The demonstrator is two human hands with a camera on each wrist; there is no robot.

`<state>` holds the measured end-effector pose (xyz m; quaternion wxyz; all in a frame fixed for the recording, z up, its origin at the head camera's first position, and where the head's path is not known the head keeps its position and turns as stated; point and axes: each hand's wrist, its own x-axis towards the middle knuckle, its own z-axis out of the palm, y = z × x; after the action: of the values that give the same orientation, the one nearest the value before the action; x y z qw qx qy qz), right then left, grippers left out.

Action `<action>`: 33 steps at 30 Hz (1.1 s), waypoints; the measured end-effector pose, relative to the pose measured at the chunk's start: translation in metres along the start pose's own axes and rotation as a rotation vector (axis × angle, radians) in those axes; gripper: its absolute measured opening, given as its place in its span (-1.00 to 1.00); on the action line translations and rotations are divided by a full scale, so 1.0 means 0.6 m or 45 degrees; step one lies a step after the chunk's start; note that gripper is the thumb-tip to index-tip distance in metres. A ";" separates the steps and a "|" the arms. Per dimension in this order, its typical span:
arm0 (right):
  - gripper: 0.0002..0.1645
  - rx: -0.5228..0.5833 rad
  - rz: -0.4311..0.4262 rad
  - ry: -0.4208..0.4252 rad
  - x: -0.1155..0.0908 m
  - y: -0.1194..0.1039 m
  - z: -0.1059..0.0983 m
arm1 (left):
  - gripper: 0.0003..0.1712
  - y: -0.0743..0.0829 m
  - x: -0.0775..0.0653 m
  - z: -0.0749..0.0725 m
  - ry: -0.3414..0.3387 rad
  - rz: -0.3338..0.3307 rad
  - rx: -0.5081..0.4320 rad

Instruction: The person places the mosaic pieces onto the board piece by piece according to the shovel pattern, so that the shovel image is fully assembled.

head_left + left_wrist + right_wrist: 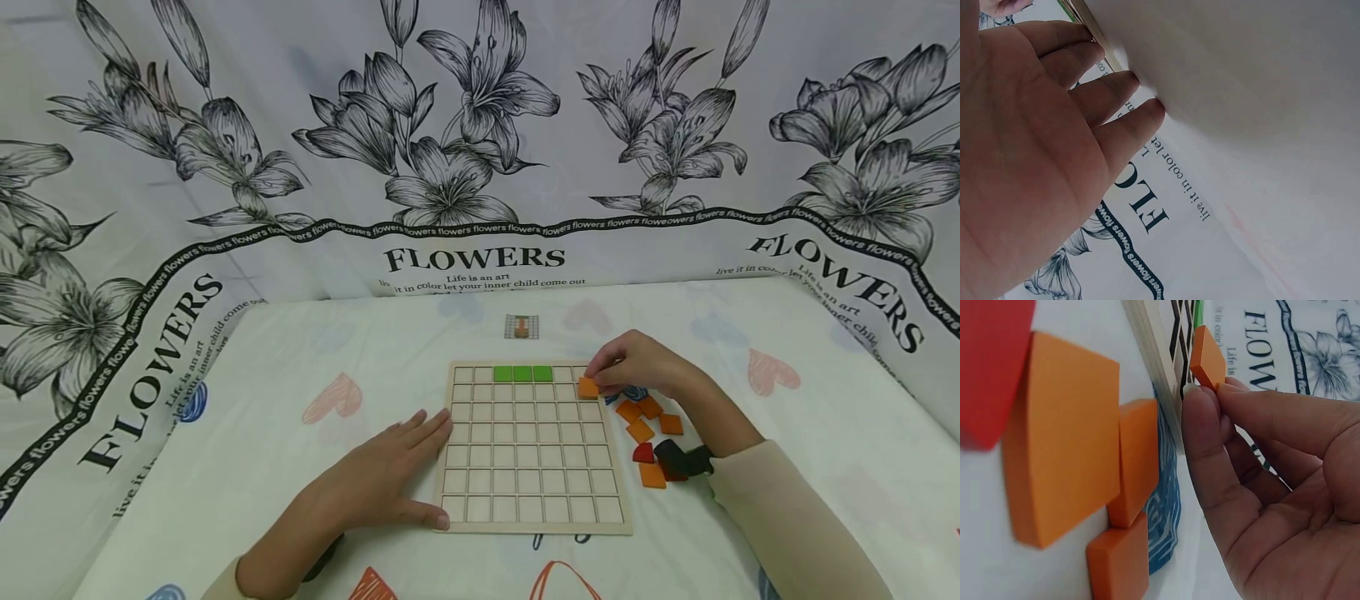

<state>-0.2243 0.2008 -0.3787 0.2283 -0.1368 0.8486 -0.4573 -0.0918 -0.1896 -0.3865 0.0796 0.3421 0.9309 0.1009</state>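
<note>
A pale wooden grid board (528,457) lies on the cloth, with several green square tiles (522,374) side by side in its far row. Along the board's left edge rests my left hand (382,475), fingers spread and fairly straight, the thumb at the near corner. My right hand (641,364) pinches an orange square tile (588,387) between thumb and fingertips, over the right column near the far corner. In the right wrist view that tile (1208,359) is held tilted by one end. The left wrist view shows the left palm (1029,150) and fingertips at the board's edge.
Loose orange tiles (641,431) lie right of the board, under the right forearm, with a red piece (643,452) among them. A small card with a grid picture (521,327) lies beyond the board. A flower-printed cloth (480,150) hangs behind.
</note>
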 end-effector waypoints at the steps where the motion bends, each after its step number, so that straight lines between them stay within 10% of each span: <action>1: -0.86 -0.003 0.001 -0.003 0.001 -0.002 0.002 | 0.29 0.000 0.000 0.000 0.000 0.000 -0.001; 33: -0.91 -0.114 -0.039 -0.025 0.052 -0.061 0.057 | 0.30 0.002 0.001 -0.007 -0.023 -0.020 -0.013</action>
<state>-0.2328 0.1426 -0.3729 0.2232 -0.1644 0.8638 -0.4208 -0.0924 -0.1890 -0.3822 0.0904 0.3353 0.9322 0.1018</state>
